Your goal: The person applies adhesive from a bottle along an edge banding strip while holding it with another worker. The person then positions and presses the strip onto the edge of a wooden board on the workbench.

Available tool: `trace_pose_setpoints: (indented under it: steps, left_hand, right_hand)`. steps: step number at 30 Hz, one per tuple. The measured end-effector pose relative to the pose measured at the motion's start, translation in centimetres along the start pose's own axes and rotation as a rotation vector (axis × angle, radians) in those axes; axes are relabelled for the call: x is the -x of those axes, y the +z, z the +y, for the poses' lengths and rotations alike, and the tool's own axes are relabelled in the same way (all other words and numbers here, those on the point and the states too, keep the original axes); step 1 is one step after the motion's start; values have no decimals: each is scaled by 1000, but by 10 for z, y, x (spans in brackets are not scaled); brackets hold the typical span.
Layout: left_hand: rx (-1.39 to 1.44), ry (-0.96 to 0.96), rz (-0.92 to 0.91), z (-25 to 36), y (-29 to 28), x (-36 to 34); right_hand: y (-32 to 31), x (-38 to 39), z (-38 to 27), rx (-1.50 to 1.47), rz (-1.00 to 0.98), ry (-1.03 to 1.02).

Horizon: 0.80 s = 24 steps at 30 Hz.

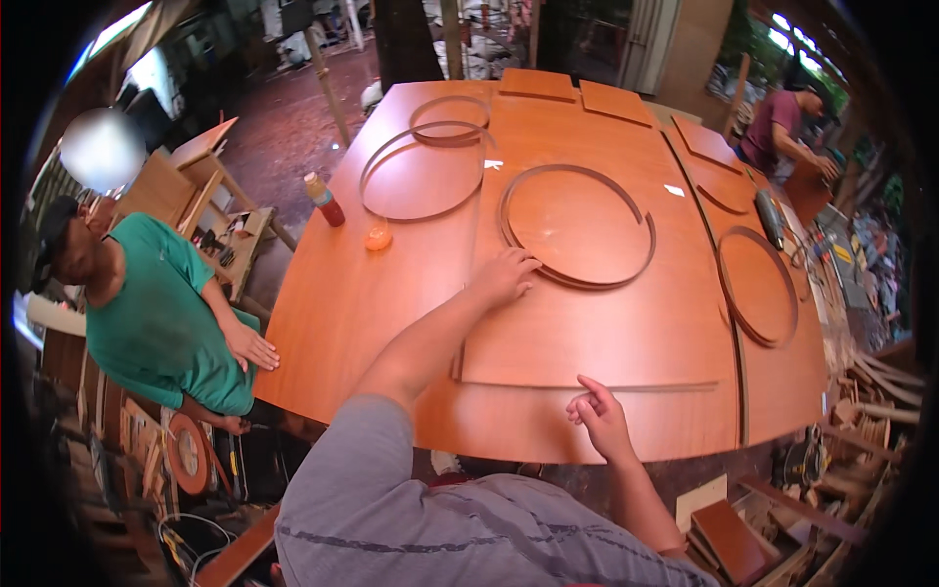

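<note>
My left hand (504, 277) has its fingers curled on the near left rim of a large coil of dark brown edging strip (611, 279), lying on a reddish wood-finish panel (577, 342) in the middle. My right hand (602, 416) is above the near part of the panel with the index finger extended, the other fingers loosely bent and nothing visible in it. Just beyond it runs a long thin strip or edge (665, 386). Two overlapping rings of strip (421, 215) lie at the back left, and another coil (790, 303) lies on the right.
A bottle (327, 205) and orange object (378, 240) sit left. Small panels (614, 103) lie at the back, a dark tool (768, 217) at right. A person in green (161, 313) touches the left edge; another in maroon (782, 127) works back right. Wood offcuts (724, 538) lie below.
</note>
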<state>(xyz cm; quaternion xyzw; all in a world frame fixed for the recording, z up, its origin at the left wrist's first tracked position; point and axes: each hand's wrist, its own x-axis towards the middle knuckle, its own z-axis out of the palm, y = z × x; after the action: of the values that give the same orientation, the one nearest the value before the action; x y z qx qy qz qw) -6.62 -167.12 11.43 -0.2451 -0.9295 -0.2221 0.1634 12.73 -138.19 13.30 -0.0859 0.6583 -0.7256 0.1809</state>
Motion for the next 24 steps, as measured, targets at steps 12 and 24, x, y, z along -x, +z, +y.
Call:
trace_pose_setpoints:
  steps: [12,24]
  left_hand:
    - [-459,-882,174,-169,6,-31]
    - [-81,-418,679,-150,-107,-86]
  right_hand:
    - [-98,12,10,62,59,9]
    - [-114,32,3,5,76,74]
